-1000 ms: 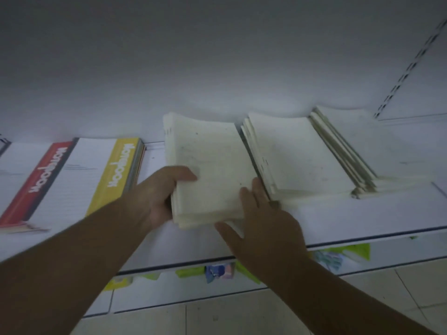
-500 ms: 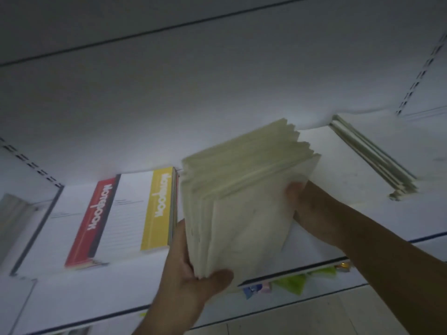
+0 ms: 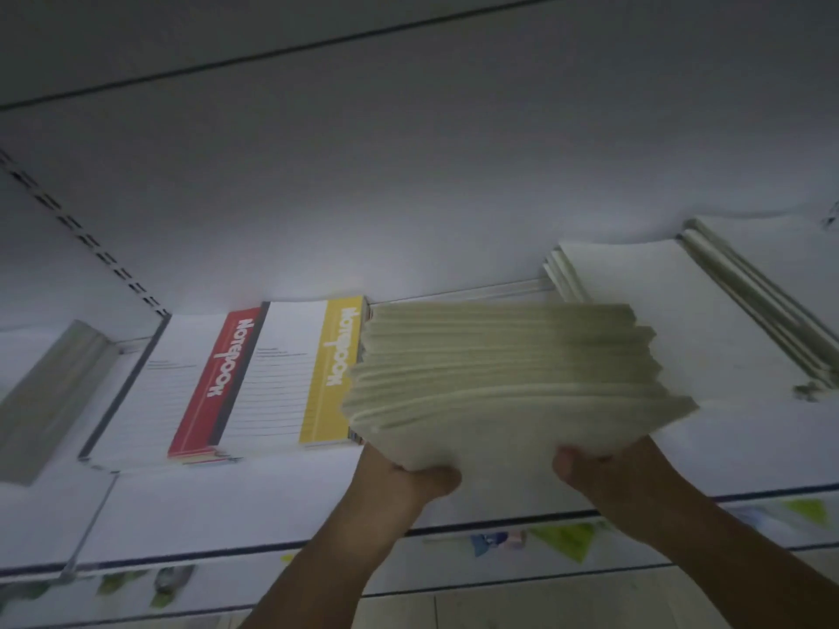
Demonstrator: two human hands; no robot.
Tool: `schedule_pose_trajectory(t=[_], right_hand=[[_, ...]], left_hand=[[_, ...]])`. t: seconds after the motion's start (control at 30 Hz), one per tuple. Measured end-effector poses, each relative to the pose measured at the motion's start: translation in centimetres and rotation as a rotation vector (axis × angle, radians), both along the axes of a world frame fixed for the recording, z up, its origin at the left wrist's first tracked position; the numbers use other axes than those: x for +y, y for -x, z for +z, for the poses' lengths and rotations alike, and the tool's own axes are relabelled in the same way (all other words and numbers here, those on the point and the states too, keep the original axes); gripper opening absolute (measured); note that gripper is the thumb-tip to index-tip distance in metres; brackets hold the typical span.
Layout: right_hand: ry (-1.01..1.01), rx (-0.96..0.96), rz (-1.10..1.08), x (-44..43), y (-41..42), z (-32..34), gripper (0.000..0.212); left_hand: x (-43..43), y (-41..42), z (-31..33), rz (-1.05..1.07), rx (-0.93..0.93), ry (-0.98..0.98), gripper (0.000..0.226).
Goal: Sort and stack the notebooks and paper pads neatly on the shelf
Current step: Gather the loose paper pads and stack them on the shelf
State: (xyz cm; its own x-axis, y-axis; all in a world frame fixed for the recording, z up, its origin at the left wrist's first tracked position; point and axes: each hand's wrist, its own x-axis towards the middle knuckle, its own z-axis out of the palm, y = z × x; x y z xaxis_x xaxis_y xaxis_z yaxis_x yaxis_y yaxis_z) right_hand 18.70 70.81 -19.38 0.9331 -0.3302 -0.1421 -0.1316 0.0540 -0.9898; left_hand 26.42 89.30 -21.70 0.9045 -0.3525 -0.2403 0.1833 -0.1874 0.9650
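Note:
A thick stack of cream paper pads (image 3: 504,379) is held up over the white shelf (image 3: 227,506), its page edges facing me. My left hand (image 3: 408,481) grips its near left corner and my right hand (image 3: 604,465) grips its near right corner, thumbs on the front. To the left lie notebooks with a red spine (image 3: 218,379) and a yellow spine (image 3: 333,370). More cream pads (image 3: 644,283) lie flat to the right, with another pile (image 3: 772,283) beyond them.
The white back wall rises behind the shelf, with slotted uprights at the left (image 3: 86,238). A grey block (image 3: 50,392) lies at the far left. A lower shelf with small coloured items (image 3: 563,540) shows below the shelf's front edge.
The stack has been lifted off the shelf and turned from tilted upright to level in front of me. My right hand moved from the stack's far side to its near right corner.

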Motion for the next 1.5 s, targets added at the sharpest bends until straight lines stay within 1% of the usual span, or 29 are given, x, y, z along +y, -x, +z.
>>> schedule_pose_trajectory(t=[0.07, 0.13, 0.17, 0.27, 0.3, 0.37, 0.4, 0.43, 0.47, 0.5, 0.57, 0.6, 0.63, 0.7, 0.83, 0.93, 0.97, 1.03, 1.07, 1.13, 1.17, 1.23, 1.3, 1.33, 1.37, 1.4, 1.43, 1.47, 1.5], right_hand=[[-0.010, 0.048, 0.030, -0.4, 0.0, -0.7, 0.048], [-0.004, 0.042, 0.001, -0.5, -0.3, -1.0, 0.044], [0.018, 0.019, -0.025, -0.3, -0.5, -1.3, 0.044], [0.109, -0.021, -0.049, 0.6, -1.2, -1.9, 0.045], [0.137, -0.026, -0.045, 0.7, -1.4, -2.2, 0.044], [0.167, -0.031, -0.082, 0.6, -2.1, -2.2, 0.044], [0.186, -0.036, -0.100, 0.4, -2.5, -2.0, 0.039], [0.216, -0.028, -0.116, 0.2, -3.0, -1.6, 0.028], [0.248, 0.020, -0.119, 0.0, -3.6, -1.0, 0.020], [0.287, 0.096, -0.107, -0.3, -4.4, -0.3, 0.030], [0.336, 0.284, -0.089, -1.2, -6.3, 0.4, 0.071], [0.317, 0.376, -0.078, -1.6, -7.3, 0.6, 0.087], [0.290, 0.448, -0.056, -1.8, -8.0, 0.8, 0.096], [0.264, 0.521, -0.020, -1.9, -9.2, 0.9, 0.100], [0.202, 0.543, -0.077, -2.5, -10.6, 0.0, 0.093], [0.105, 0.504, -0.155, -2.4, -10.2, -0.9, 0.073], [0.077, 0.487, -0.167, -2.2, -9.8, -1.1, 0.067], [0.102, 0.459, -0.152, -2.1, -9.1, -1.3, 0.057], [0.150, 0.440, -0.145, -2.1, -8.9, -1.3, 0.051], [0.271, 0.425, -0.089, -2.2, -8.8, -0.9, 0.044], [0.338, 0.435, -0.055, -2.2, -8.8, -0.6, 0.048], [0.414, 0.429, 0.009, -2.6, -8.7, -0.4, 0.058], [0.453, 0.344, 0.131, -2.8, -8.2, -0.1, 0.076], [0.538, 0.329, 0.230, -2.7, -7.9, 0.0, 0.091], [0.662, 0.365, 0.341, -2.6, -7.7, -0.1, 0.115], [0.800, 0.432, 0.448, -2.3, -7.3, -0.2, 0.135], [0.937, 0.502, 0.524, -2.1, -7.0, -0.4, 0.146], [1.060, 0.537, 0.563, -2.0, -6.7, -0.7, 0.148], [1.156, 0.535, 0.566, -2.2, -6.6, -1.2, 0.147]], left_hand=[[0.5, 0.0, 0.5, -0.101, 0.065, -0.049, 0.047], [0.7, -0.3, 0.5, -0.151, 0.093, -0.070, 0.045], [0.6, -0.4, 0.3, -0.151, 0.084, -0.066, 0.045], [-0.2, -0.3, -0.4, -0.069, -0.006, -0.052, 0.029], [-0.5, -0.3, -0.5, -0.051, -0.024, -0.040, 0.027], [-1.1, -0.8, 0.1, -0.022, -0.044, 0.000, 0.036], [-1.2, -1.4, 0.7, -0.009, -0.051, 0.028, 0.041], [-1.3, -2.1, 1.3, -0.009, -0.043, 0.042, 0.043], [-1.4, -2.9, 2.1, -0.020, -0.014, 0.035, 0.046], [-1.6, -3.9, 2.6, -0.034, 0.050, 0.028, 0.048], [-2.0, -5.4, 3.2, -0.053, 0.272, 0.012, 0.051], [-2.4, -5.8, 3.4, -0.059, 0.377, -0.014, 0.054], [-2.8, -6.2, 3.5, -0.056, 0.454, -0.037, 0.055], [-3.4, -6.7, 3.6, -0.042, 0.524, -0.063, 0.055], [-3.9, -8.2, 3.7, -0.038, 0.586, -0.139, 0.071], [-4.0, -8.6, 3.7, -0.044, 0.597, -0.152, 0.081], [-4.1, -8.4, 3.9, -0.042, 0.591, -0.131, 0.075], [-4.4, -7.6, 4.3, -0.037, 0.555, -0.094, 0.046], [-4.4, -7.3, 4.4, -0.041, 0.519, -0.113, 0.033], [-3.7, -6.9, 4.5, -0.057, 0.398, -0.210, 0.027], [-3.2, -6.5, 4.7, -0.092, 0.360, -0.247, 0.030], [-2.2, -5.6, 4.7, -0.191, 0.339, -0.343, 0.043], [-1.9, -4.5, 4.1, -0.270, 0.253, -0.522, 0.050], [-1.9, -4.3, 3.3, -0.287, 0.156, -0.636, 0.051], [-2.0, -4.3, 2.6, -0.292, 0.022, -0.774, 0.053], [-2.0, -4.2, 2.0, -0.292, -0.119, -0.913, 0.055], [-1.9, -4.3, 1.5, -0.288, -0.243, -1.020, 0.056], [-1.8, -4.3, 1.0, -0.276, -0.330, -1.078, 0.055], [-1.7, -4.2, 0.7, -0.263, -0.375, -1.097, 0.053]])
